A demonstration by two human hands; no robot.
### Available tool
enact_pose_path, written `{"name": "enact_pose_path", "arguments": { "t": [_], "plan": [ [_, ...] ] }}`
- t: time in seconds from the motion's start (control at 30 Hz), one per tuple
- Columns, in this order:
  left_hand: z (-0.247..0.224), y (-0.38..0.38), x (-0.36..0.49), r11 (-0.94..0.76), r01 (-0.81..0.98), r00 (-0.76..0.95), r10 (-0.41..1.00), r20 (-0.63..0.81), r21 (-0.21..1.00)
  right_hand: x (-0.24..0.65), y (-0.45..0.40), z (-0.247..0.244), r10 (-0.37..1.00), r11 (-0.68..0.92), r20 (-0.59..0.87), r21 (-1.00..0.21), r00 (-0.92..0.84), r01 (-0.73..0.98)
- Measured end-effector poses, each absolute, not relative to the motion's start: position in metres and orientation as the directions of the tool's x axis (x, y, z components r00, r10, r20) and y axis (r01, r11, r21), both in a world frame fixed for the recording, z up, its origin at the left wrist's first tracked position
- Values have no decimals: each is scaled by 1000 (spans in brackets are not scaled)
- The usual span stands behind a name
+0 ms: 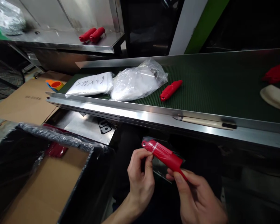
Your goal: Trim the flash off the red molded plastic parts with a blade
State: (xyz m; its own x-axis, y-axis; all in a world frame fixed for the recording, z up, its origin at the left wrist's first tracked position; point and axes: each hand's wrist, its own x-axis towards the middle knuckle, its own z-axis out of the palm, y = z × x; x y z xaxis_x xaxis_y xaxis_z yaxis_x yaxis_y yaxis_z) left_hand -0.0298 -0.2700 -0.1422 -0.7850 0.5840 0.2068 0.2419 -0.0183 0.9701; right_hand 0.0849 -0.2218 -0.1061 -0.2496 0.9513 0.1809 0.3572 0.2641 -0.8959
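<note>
A red molded plastic part (pixel 163 153) is held in front of my body, tilted down to the right and partly inside a clear plastic bag (pixel 162 169). My left hand (pixel 142 171) pinches the bag's film beside the part's upper left end. With thumb and fingers, my right hand (pixel 194 193) grips the narrow lower right end of the same part. The bag's lower portion hangs beneath it, dim against the dark background. Another red part (pixel 171 90) lies on the green conveyor belt (pixel 212 90) beyond my hands.
Two white plastic-wrapped packs (pixel 90 84) lie on the belt. A thin pale-handled tool (pixel 205 122) rests along the metal rail. At lower left stands a lined carton (pixel 53 183) with red pieces inside. Two red parts (pixel 92 35) sit on the steel bench behind.
</note>
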Motion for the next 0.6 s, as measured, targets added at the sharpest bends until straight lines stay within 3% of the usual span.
{"name": "enact_pose_path", "arguments": {
  "t": [0.1, 0.2, 0.27, 0.33, 0.4, 0.43, 0.53, 0.6],
  "plan": [
    [-151, -268, -29, -15, 246, -800, 561, 212, 969, 82, -232, -111, 989, -77, -100, -978, -112, 195],
    [-156, -269, -26, -36, 274, -783, 571, 245, 961, 83, -228, -115, 971, -140, -155, -986, -185, 88],
    [-154, -272, -22, -97, 317, -735, 603, 309, 943, 83, -222, -118, 965, 12, -41, -980, -260, 198],
    [-148, -277, -19, -166, 358, -675, 634, 377, 919, 82, -213, -118, 885, 368, 237, -884, -401, 290],
    [-140, -283, -22, -175, 360, -661, 645, 383, 916, 81, -200, -113, 637, 709, 478, -672, -605, 215],
    [-135, -286, -25, -147, 345, -677, 645, 355, 927, 81, -192, -110, 485, 815, 529, -562, -697, 140],
    [-120, -296, -40, -45, 309, -692, 674, 257, 950, 81, -171, -101, 98, 947, 448, -316, -888, -55],
    [-112, -303, -52, -55, 355, -605, 748, 274, 933, 80, -162, -102, -69, 960, 386, -224, -920, -166]
  ]
}}
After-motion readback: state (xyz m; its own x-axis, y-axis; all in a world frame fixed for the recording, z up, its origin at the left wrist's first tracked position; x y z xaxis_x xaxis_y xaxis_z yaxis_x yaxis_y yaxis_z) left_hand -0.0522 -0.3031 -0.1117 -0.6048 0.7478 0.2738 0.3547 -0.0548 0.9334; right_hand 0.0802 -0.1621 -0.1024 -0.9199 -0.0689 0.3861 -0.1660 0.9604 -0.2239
